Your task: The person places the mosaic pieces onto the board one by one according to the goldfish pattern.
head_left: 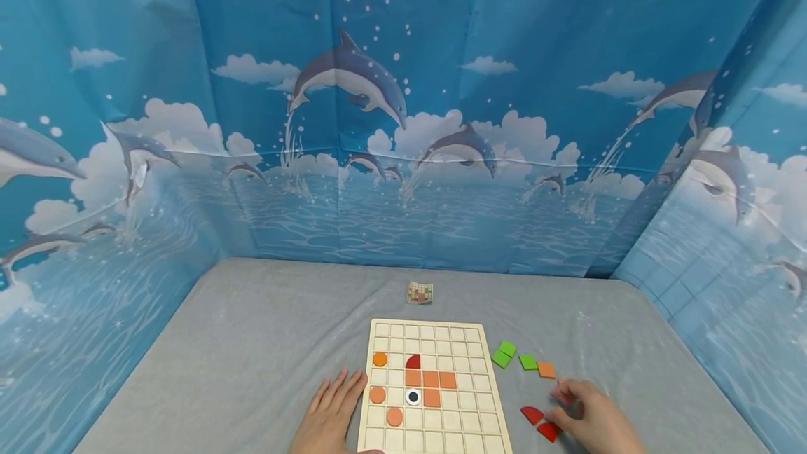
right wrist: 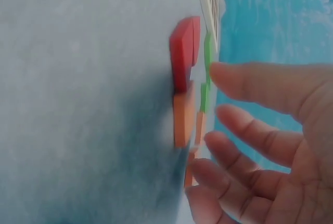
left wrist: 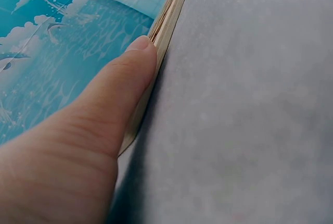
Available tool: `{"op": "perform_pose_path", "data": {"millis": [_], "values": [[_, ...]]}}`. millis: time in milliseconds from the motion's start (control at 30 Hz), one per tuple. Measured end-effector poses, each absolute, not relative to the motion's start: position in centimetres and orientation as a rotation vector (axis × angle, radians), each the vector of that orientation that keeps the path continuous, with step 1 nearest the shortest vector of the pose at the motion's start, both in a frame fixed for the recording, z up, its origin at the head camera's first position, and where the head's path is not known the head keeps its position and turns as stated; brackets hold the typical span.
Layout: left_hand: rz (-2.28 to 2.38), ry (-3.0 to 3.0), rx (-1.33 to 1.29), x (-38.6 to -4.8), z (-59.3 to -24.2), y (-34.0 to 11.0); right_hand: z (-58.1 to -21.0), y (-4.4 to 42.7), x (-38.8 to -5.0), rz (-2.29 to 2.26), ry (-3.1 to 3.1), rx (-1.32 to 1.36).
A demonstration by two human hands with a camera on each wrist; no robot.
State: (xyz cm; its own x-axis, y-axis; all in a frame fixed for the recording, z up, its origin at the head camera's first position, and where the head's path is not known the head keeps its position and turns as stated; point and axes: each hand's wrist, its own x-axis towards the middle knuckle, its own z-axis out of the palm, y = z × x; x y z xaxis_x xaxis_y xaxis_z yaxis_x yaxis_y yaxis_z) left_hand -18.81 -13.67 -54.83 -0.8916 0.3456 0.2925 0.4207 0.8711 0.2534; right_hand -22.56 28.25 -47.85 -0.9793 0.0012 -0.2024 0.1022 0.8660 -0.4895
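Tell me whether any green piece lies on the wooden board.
No; in the head view, the green pieces all lie on the grey cloth beside the wooden board.

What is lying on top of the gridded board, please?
On the gridded board lie four orange squares, three orange discs, one red quarter-circle and one black-and-white disc. Whatever lies beneath these pieces is covered and cannot be seen.

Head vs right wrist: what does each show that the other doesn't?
Only head: the left hand, the small card, and the round pieces on the board.

Only right wrist: three loose orange tiles; head plainly shows just one of them.

Both: the right hand, red pieces, green tiles, at least part of the board, the gray table and blue backdrop.
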Motion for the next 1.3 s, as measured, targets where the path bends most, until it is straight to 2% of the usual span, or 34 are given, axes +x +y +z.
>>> {"op": "perform_pose_path", "data": {"millis": [767,1000,1300], "values": [[-0.317,-2.667,-0.635,-19.0,-55.5,-14.0,-48.8,28.4,-22.5,-0.726,2.847,0.057],[-0.338,-2.696,-0.628,-19.0,-55.4,-14.1,-48.9,28.7,-22.7,-0.782,2.803,0.119],[-0.382,-2.737,-0.605,-18.9,-55.1,-13.8,-48.5,29.3,-22.7,-0.624,2.784,0.171]]}}
